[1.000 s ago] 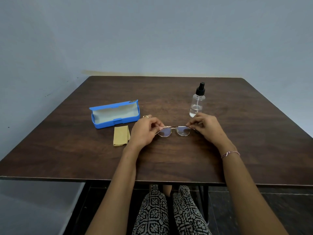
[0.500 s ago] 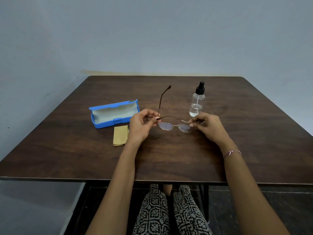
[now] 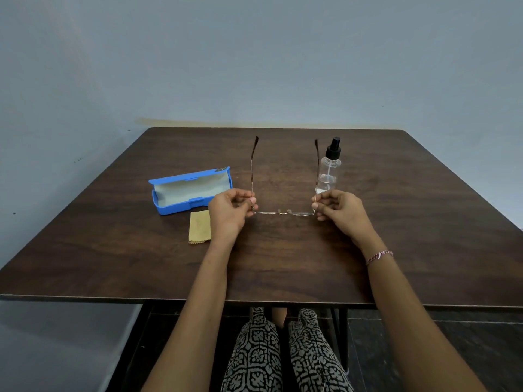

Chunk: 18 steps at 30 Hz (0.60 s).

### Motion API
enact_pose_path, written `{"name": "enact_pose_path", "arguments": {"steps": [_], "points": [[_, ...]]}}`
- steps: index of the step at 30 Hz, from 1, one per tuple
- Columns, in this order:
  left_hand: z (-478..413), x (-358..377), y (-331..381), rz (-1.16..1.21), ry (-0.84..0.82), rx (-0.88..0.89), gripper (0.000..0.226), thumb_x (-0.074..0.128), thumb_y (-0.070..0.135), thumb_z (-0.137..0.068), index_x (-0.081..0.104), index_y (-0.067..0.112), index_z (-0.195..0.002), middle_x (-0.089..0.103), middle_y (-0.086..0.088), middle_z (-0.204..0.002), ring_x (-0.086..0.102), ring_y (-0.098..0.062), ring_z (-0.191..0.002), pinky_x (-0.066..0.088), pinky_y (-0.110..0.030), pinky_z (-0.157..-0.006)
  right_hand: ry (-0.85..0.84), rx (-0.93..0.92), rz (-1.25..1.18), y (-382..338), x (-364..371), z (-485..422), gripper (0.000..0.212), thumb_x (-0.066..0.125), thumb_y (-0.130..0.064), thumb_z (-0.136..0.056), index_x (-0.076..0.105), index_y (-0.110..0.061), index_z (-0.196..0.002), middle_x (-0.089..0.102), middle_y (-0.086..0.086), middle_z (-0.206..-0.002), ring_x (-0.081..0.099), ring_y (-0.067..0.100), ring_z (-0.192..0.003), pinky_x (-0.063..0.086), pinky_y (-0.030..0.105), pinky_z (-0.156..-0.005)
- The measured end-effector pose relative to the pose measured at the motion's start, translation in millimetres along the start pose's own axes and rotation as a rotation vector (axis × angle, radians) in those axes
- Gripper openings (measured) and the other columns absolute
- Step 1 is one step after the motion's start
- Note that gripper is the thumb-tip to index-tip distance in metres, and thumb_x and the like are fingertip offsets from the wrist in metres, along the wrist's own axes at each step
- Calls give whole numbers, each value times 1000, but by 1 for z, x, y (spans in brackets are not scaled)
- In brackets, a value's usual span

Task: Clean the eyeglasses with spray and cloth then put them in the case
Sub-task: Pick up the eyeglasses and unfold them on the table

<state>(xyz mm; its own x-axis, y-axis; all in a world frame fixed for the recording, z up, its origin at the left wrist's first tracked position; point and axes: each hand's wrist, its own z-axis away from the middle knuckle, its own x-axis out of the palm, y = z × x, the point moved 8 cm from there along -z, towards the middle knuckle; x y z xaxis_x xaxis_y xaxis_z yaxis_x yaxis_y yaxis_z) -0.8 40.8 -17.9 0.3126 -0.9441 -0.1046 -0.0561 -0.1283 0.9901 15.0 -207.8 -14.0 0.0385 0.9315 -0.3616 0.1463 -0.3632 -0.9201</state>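
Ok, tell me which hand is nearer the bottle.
Right. The right hand is just in front of the bottle; the left hand holds the glasses' other end, further left.

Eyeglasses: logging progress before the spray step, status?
Left hand and right hand pinch eyeglasses at hinges, temples unfolded. Spray bottle, cloth untouched. Case open. Nothing in the way.

Plain indoor room — bare blue-grey wall (image 3: 254,52), dark wooden table (image 3: 424,222)

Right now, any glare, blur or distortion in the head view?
Head view: sharp, no motion blur on the eyeglasses; light soft and even, no hard glare on the table; lenses edge-on, nearly invisible; wide-angle stretch toward the frame edges.
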Motion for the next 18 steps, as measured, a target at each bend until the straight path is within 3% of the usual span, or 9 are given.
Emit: {"name": "enact_pose_path", "arguments": {"steps": [3, 5, 10, 15, 18], "points": [[-2, -1, -3, -106, 48, 2, 8, 68, 2, -82, 69, 0, -90, 68, -6, -75, 70, -16, -68, 58, -21, -64, 44, 21, 52, 5, 0, -5, 14, 68, -4, -82, 68, -5, -95, 65, -1, -72, 62, -3, -54, 54, 12, -62], [-1, -1, 2, -195, 74, 27, 7, 69, 6, -83, 70, 4, -90, 68, -3, -75, 68, -11, -63, 56, -17, -62, 72, 37, 80, 7, 1, -9, 15, 69, -7, -82, 69, -7, -97, 66, -3, -71, 61, -4, -52, 54, 11, -66], [1, 2, 8, -392, 96, 64, 9, 66, 13, -86, 72, 7, -90, 68, -1, -68, 66, -9, -58, 57, -29, -72, 108, 52, 136, 5, 5, -12, 19, 63, -7, -86, 68, -5, -105, 66, 3, -74, 57, -10, -45, 45, 1, -58], [1, 7, 9, -519, 60, 51, 17, 65, 21, -87, 73, 7, -95, 66, -1, -67, 63, -6, -55, 50, -21, -66, 124, 79, 116, 6, 4, -11, 19, 61, -5, -87, 68, -3, -105, 66, 3, -79, 56, -12, -45, 40, -2, -53], [2, 8, 10, -546, 61, 53, 20, 66, 22, -87, 72, 6, -97, 65, 0, -67, 63, -8, -55, 54, -26, -71, 130, 95, 113, 9, 4, -12, 18, 62, -7, -87, 69, -5, -104, 69, 5, -82, 56, -11, -46, 42, -1, -55]]}}
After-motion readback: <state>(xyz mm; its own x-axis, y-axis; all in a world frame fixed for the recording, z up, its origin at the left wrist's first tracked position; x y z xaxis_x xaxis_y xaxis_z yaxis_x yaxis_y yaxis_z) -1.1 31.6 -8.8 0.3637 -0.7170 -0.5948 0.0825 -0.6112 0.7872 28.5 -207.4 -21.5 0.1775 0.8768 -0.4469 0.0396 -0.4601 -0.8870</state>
